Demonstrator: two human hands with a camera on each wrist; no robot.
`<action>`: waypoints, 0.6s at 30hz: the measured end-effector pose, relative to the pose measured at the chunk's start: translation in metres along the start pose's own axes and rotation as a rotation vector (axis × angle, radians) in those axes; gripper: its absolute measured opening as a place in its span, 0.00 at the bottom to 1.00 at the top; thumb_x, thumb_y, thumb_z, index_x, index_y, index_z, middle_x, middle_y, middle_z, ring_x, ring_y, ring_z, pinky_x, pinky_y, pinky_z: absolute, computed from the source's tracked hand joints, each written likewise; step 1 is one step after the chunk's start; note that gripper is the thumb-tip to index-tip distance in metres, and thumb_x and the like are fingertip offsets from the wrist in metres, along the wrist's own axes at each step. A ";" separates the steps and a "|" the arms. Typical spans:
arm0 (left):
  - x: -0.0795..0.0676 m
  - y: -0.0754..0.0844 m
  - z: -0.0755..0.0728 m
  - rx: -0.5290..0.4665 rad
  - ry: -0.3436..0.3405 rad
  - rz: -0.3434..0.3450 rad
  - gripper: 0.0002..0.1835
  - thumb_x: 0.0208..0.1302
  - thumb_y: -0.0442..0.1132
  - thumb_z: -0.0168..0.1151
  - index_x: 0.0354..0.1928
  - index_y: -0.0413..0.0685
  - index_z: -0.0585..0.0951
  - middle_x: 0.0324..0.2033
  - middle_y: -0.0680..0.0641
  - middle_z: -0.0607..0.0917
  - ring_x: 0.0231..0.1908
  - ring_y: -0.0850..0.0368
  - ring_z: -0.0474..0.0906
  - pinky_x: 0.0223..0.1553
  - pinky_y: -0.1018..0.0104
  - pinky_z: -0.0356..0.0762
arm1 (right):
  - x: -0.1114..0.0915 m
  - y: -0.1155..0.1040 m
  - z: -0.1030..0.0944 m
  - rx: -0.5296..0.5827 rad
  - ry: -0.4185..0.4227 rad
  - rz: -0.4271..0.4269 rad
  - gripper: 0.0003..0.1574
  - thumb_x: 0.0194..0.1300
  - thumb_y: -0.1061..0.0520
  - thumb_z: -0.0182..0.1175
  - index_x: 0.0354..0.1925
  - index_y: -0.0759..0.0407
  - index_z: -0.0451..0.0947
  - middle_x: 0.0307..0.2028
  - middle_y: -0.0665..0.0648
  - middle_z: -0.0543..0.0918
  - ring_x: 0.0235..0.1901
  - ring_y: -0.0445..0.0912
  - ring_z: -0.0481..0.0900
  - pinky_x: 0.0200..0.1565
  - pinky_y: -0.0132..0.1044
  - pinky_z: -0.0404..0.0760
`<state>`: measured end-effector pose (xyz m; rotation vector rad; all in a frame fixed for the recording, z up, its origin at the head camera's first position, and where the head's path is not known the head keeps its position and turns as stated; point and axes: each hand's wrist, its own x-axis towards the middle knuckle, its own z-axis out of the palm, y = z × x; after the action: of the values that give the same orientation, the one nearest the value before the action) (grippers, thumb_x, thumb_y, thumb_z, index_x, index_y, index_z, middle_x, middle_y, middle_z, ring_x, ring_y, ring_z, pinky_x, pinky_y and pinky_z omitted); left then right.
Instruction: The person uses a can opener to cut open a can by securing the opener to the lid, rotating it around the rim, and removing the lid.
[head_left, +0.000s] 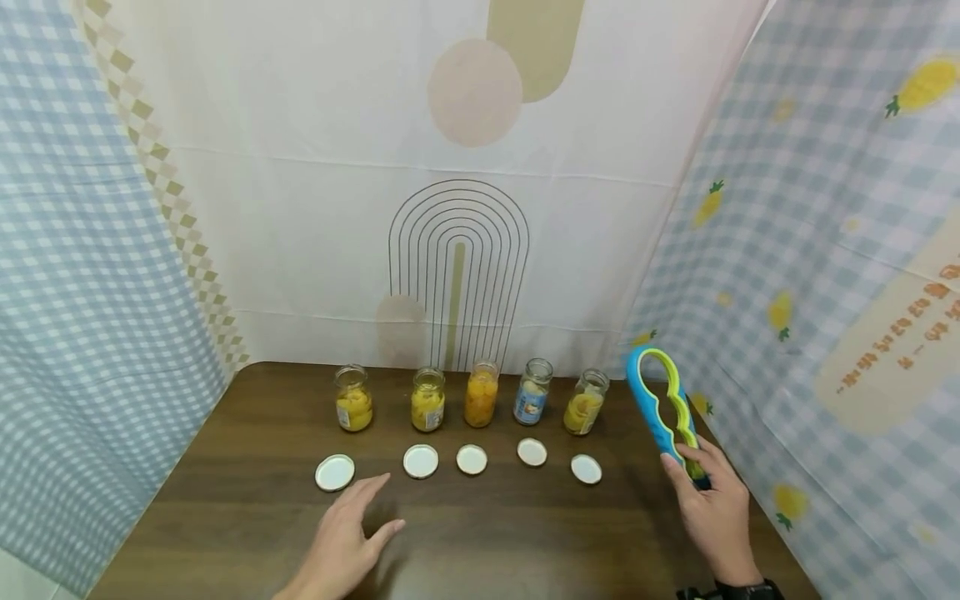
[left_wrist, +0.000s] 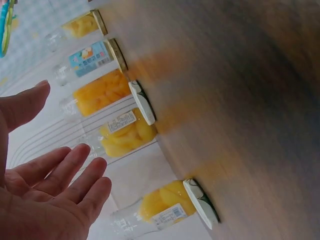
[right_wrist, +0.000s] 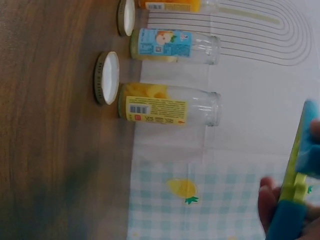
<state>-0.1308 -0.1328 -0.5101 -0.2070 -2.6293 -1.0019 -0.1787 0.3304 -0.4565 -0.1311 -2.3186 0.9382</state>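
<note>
In the head view my right hand (head_left: 716, 508) grips a blue and green jar opener (head_left: 662, 408) by its lower end, raised at the right side of the table. My left hand (head_left: 341, 533) hovers over the front left of the table, thumb and fingers spread, holding nothing. Open glass jars of fruit stand in a row at the back: a yellow fruit jar (head_left: 354, 408), a second yellow one (head_left: 427, 408), an orange fruit jar (head_left: 481, 400), a blue-labelled jar (head_left: 531, 400) and another yellow jar (head_left: 583, 410). Before each lies a lid, white inside up, such as the leftmost lid (head_left: 334, 472).
The brown wooden table (head_left: 480, 533) meets a white patterned cloth (head_left: 315, 250) behind the jars. Blue checked cloths hang at the left (head_left: 97, 292) and at the right (head_left: 787, 208), the right one close beside my right hand.
</note>
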 end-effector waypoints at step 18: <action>-0.003 -0.011 -0.002 0.026 0.105 0.084 0.32 0.57 0.42 0.83 0.63 0.38 0.83 0.61 0.39 0.87 0.61 0.37 0.84 0.57 0.37 0.83 | 0.040 0.041 0.045 -0.246 -0.377 0.237 0.29 0.76 0.44 0.63 0.61 0.65 0.85 0.62 0.75 0.84 0.58 0.72 0.82 0.52 0.64 0.81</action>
<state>-0.1301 -0.1422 -0.5163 -0.2502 -2.5152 -0.9247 -0.2423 0.3465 -0.4878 -0.3647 -2.8128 0.8422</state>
